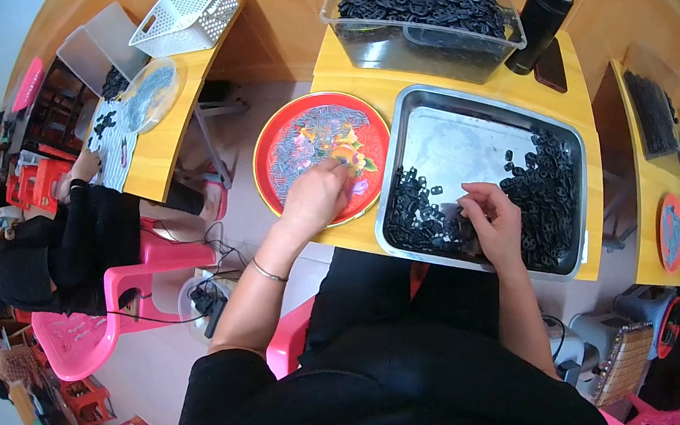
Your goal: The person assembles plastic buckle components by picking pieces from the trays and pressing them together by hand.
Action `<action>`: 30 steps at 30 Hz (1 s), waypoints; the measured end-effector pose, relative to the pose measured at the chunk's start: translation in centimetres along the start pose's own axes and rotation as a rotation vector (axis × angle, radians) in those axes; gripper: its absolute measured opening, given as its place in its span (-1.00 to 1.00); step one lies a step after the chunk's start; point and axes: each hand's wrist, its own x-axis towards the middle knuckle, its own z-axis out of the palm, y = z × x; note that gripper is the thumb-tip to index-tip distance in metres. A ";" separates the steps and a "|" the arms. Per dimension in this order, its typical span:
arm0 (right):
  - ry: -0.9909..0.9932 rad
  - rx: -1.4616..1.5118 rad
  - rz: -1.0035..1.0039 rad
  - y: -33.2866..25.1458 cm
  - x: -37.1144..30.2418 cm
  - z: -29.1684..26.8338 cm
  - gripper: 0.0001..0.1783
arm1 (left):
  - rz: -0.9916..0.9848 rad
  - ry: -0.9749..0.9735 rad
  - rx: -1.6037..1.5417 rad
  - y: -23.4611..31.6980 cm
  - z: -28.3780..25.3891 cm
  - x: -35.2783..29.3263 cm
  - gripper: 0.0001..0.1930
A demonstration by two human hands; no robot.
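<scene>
A round red tray (269,163) with a flower pattern holds many thin, silvery-grey small pieces (308,142). My left hand (321,193) reaches into it, fingertips pinched down near the painted flowers; whatever is between them is too small to tell. Beside it, a rectangular metal tray (453,118) carries small black slotted parts in two heaps, a smaller left heap (414,210) and a larger right heap (545,199). Over the gap between the heaps, my right hand (495,220) is curled with thumb and fingers together. What it holds, if anything, cannot be made out.
Behind the metal tray stands a clear plastic bin (429,41) full of black parts. A black flask (539,24) and a dark phone (549,67) are to its right. A co-worker (55,246) sits left at another yellow table (162,142). A third table (644,220) stands right.
</scene>
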 end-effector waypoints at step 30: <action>0.047 0.002 -0.018 0.3 -0.3 0.0 -0.86 | -0.245 0.164 -0.620 -1.1 -2.7 0.1 -0.88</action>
